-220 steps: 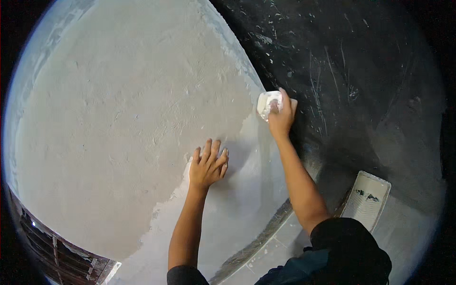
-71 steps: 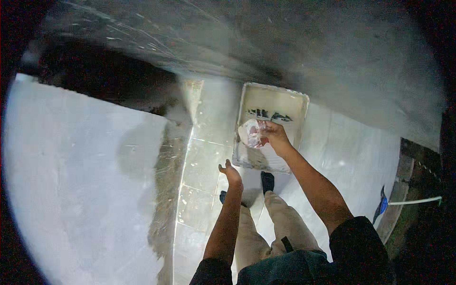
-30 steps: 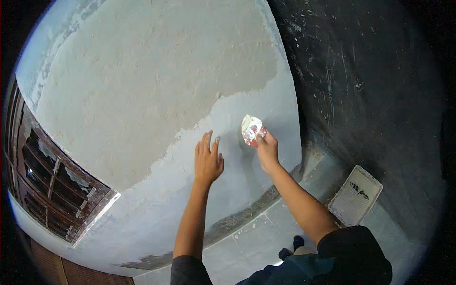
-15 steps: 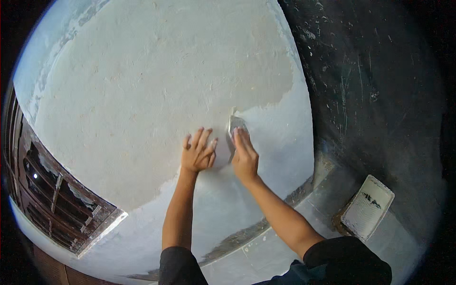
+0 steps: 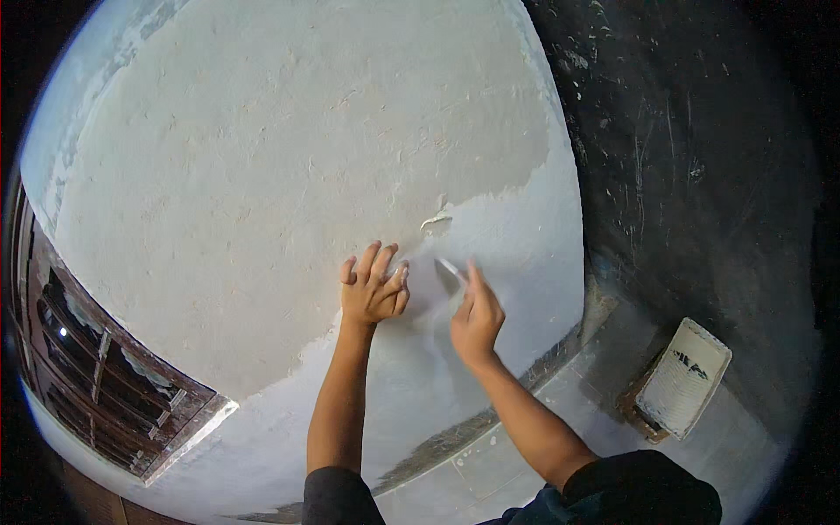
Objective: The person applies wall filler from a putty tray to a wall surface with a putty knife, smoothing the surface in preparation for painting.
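A pale wall [image 5: 262, 157] fills the middle, its greyish coat meeting a whiter lower area along a ragged edge. My right hand [image 5: 479, 319] is closed around a scraper [image 5: 451, 270], whose thin blade is tilted and partly blurred. Just above the blade, a small curled flake [image 5: 435, 220] stands out from the wall at the edge of the grey coat. Left of the scraper, my left hand [image 5: 372, 284] rests against the wall with its fingers apart and slightly bent, holding nothing that I can see.
A white paint tray [image 5: 685, 385] with ridges and a dark patch sits on the tiled floor [image 5: 499, 455] at the lower right. On the left is a dark barred window [image 5: 105, 359]. A scuffed black surface [image 5: 691, 175] borders the wall on the right.
My right hand has drawn the scraper down and to the right, away from the ragged edge, leaving the curled flake exposed. My left hand stays nearly in place.
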### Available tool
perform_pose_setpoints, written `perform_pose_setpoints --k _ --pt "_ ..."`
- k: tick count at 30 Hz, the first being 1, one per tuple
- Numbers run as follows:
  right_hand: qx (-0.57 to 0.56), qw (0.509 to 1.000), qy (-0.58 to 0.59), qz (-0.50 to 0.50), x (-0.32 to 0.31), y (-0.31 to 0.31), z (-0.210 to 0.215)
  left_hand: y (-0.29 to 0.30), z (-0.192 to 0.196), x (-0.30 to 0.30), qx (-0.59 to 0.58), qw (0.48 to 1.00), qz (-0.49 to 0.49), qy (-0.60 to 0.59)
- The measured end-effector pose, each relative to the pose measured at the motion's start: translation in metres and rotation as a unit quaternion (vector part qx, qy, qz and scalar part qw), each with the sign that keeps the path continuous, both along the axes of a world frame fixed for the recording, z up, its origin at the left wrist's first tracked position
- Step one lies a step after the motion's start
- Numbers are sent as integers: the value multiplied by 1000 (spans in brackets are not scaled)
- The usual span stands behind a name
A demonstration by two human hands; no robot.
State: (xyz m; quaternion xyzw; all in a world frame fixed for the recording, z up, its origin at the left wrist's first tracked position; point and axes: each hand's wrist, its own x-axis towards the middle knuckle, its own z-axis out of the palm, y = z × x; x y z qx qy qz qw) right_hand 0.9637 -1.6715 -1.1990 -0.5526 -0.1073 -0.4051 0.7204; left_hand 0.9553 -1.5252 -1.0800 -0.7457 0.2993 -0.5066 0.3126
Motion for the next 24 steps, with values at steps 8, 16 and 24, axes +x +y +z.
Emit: perform_pose_setpoints --k 8,16,24 --pt "36 999 30 11 60 -43 41 -19 7 7 -14 999 41 8" --pt "-79 991 -108 3 99 -51 57 -13 2 26 15 998 54 -13" --pt "-18 988 -65 -140 129 -76 54 -3 -7 29 76 996 46 -30"
